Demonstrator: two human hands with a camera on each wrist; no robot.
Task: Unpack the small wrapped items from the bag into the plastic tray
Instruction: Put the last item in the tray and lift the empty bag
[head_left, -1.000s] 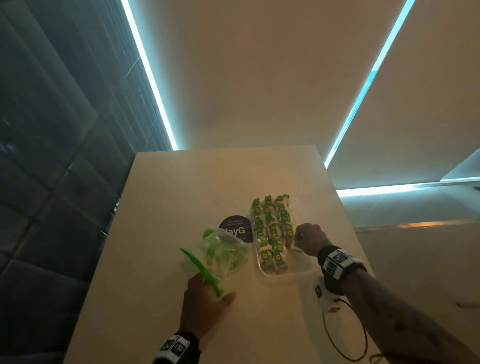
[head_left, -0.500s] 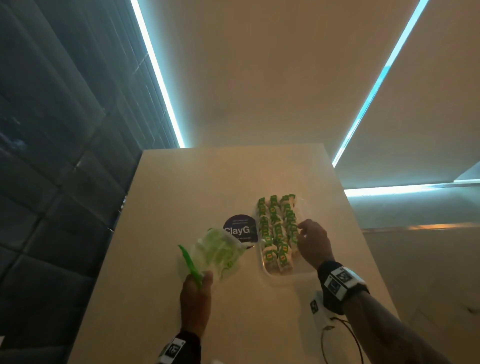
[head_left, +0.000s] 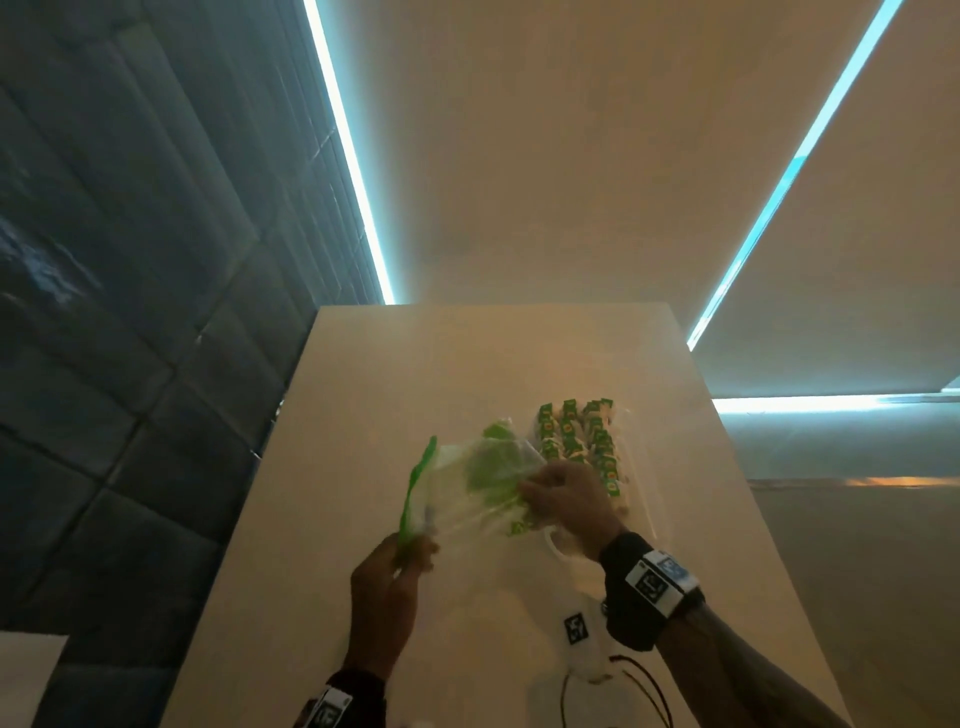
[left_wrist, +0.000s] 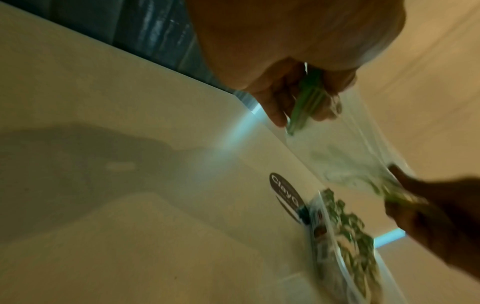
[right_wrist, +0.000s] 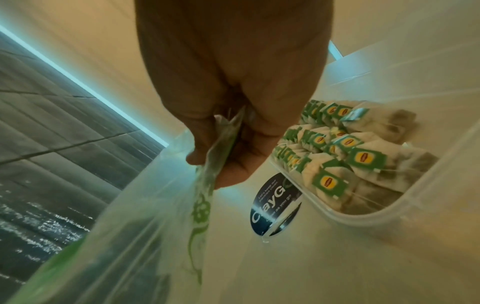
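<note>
**Both hands now on the bag; tray rows look complete**

The right hand (head_left: 563, 501) has left the tray (head_left: 647, 512), where it rested half a second ago, and now pinches the bottom edge of the bag (head_left: 478, 483) between thumb and curled fingers. The left hand (head_left: 389, 592) keeps its pinch on the green zip strip (head_left: 415, 488) at the bag's mouth. The bag, which lay slumped on the table (head_left: 415, 364) a second ago, is lifted and stretched between the two hands, just left of the tray.

The tea bags (right_wrist: 345, 148) stand in packed rows inside the tray, beside the round dark sticker (right_wrist: 275, 203). Whether any remain in the bag cannot be told; the film shows only green print.

Judgement: unpacking appears finished or nearly so. The bag is likely being checked or shaken out.
</note>
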